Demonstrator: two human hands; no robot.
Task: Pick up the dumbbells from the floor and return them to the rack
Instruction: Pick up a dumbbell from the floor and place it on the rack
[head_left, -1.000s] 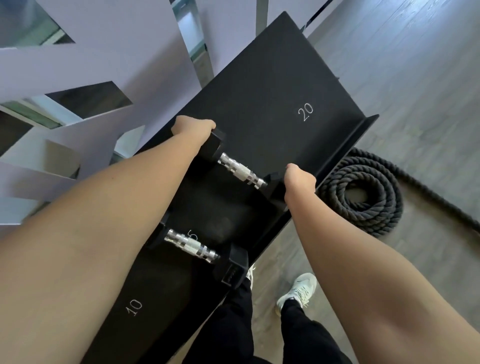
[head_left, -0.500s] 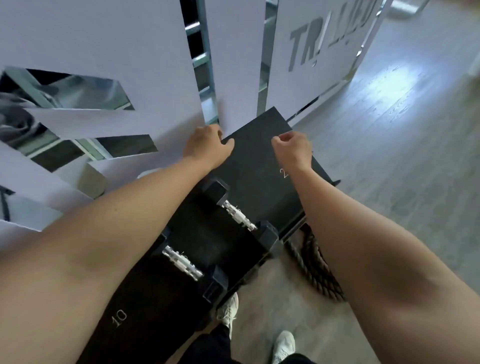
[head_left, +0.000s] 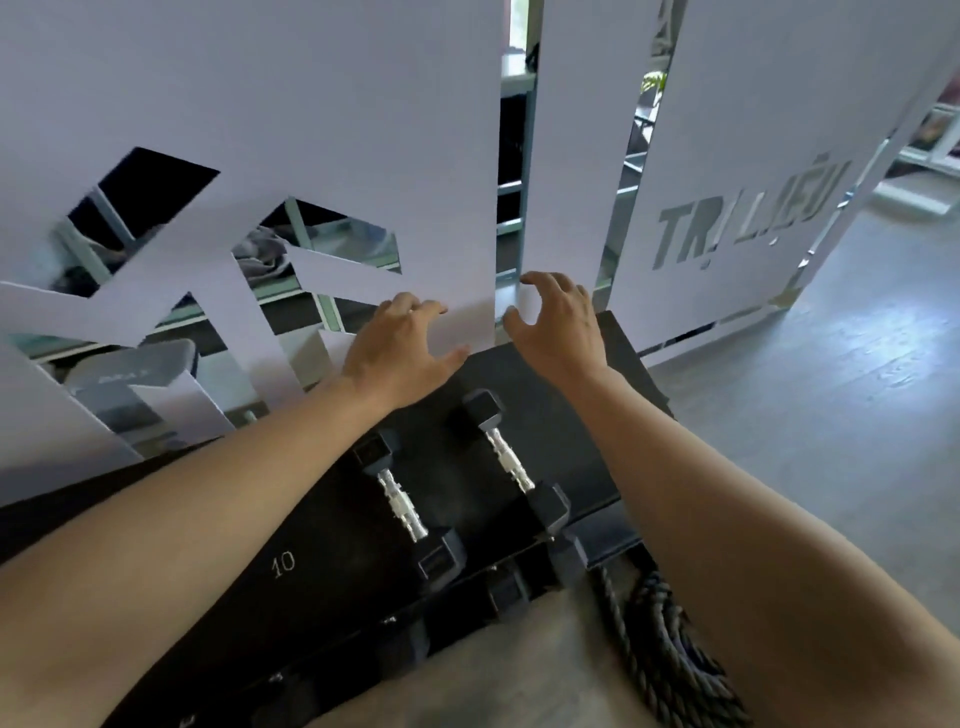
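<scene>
Two black hex dumbbells with chrome handles lie side by side on the top shelf of the black rack (head_left: 587, 431): the left dumbbell (head_left: 402, 506) and the right dumbbell (head_left: 511, 462). My left hand (head_left: 397, 345) hovers above the rack's far edge with its fingers spread and nothing in it. Close to its right, my right hand (head_left: 558, 325) is also empty, with curled fingers apart. Both hands are beyond the dumbbells and clear of them. More dumbbell heads (head_left: 506, 595) show on a lower shelf.
A white cut-out partition wall (head_left: 322, 130) stands right behind the rack. A coiled dark battle rope (head_left: 670, 654) lies on the grey floor (head_left: 841, 415) at the rack's right end. A white "10" (head_left: 284, 564) is printed on the shelf.
Both hands let go of the right dumbbell, which stays on the shelf, and rose toward the rack's far edge with fingers opening. My head has tilted up, showing more wall.
</scene>
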